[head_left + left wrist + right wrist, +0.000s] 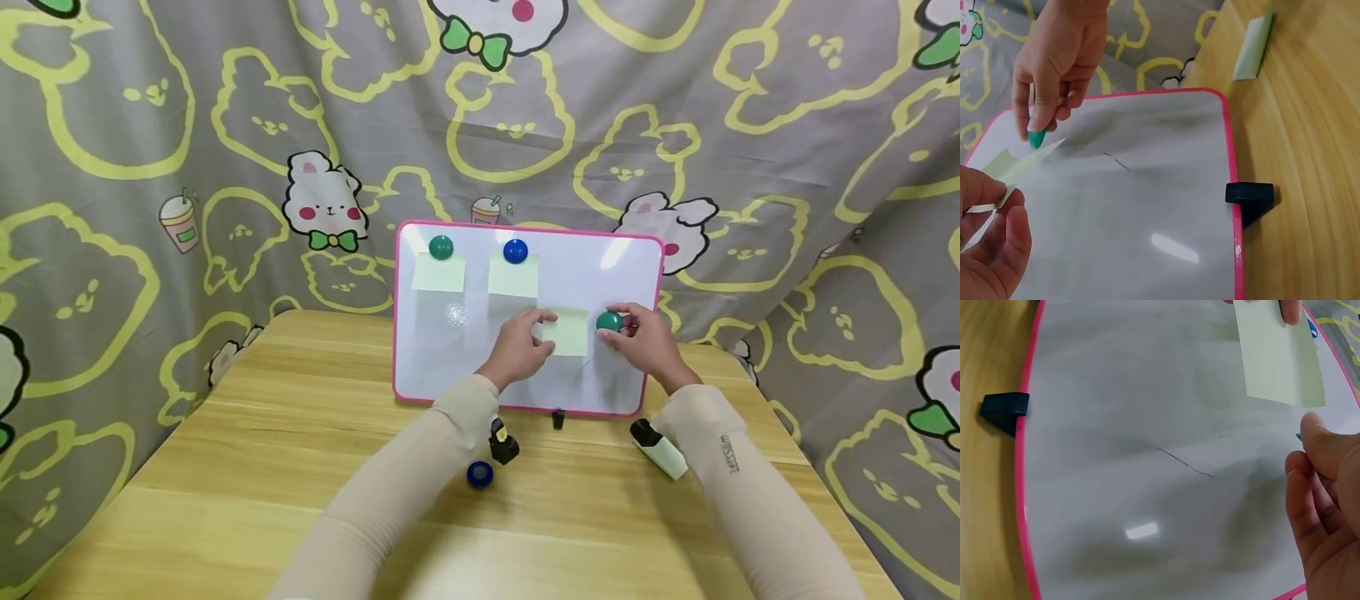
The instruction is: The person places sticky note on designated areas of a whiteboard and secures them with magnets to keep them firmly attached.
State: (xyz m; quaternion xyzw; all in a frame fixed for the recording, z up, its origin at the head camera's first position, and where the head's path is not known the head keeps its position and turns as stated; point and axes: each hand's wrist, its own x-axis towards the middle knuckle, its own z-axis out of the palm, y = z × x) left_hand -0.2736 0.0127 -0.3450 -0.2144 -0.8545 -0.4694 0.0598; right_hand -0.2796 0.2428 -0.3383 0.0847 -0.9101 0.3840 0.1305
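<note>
- A grey curtain printed with yellow outlines and cartoon rabbits is hung behind a wooden table.
- A whiteboard with a pink frame is stood upright at the far side of the table, propped on small black feet.
- A pale green sticky note is held against the board by the left hand; its left edge is pinched between thumb and curled fingers, as seen in the left wrist view.
- A green magnet is gripped at the fingertips of the right hand, just beside the right edge of the note and at the board's surface; whether it touches the note cannot be told.
- In the left wrist view the magnet is seen pinched between the thumb and fingers, with the note's corner close beneath it.
- Two more notes are fixed along the top of the board: one under a second green magnet, one under a blue magnet.
- A thin dark pen stroke is seen on the bare board below the held note.
- On the table in front of the board, a loose blue magnet is lying near the left forearm, and a pad of pale notes is lying by the right sleeve.
- Both forearms are covered by beige sleeves.
</note>
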